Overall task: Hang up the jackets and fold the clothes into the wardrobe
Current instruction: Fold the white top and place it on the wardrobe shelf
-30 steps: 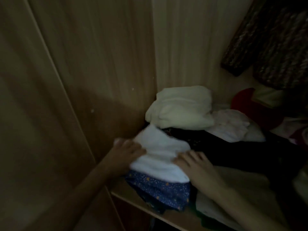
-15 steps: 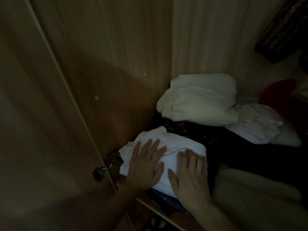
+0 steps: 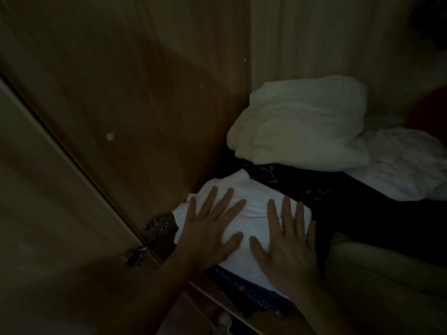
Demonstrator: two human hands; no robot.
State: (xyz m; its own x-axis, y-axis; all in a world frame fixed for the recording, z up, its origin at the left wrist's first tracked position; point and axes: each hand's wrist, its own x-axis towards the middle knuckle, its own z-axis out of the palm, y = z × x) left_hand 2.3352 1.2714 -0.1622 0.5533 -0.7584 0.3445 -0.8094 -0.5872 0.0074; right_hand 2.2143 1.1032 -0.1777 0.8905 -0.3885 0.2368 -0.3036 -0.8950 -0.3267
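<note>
Both hands have shifted since a second ago from the sides of the folded white garment (image 3: 251,213) onto its top. Left hand (image 3: 208,228) and right hand (image 3: 287,240) lie flat, fingers spread wide, palms pressing the cloth and gripping nothing, thumbs nearly meeting at the near edge. The white garment, soft and smooth with faint creases, sits at the front left corner of the wardrobe shelf (image 3: 217,296) on a dark blue speckled fabric (image 3: 251,288) that overhangs the shelf's wooden lip. Its left edge sits close to the wardrobe side panel (image 3: 150,117), grained wood dotted with small pale caps, just above a metal door hinge (image 3: 154,228) (dim light blurs its detail). Behind it, a plump cream folded bundle (image 3: 302,126) rests on dark patterned clothing (image 3: 338,213), with a crumpled white cloth (image 3: 401,163) to the right. A pale padded item (image 3: 387,281) crowds the right hand's side, leaving little free shelf. The open wardrobe door (image 3: 48,213) fills the left.
</note>
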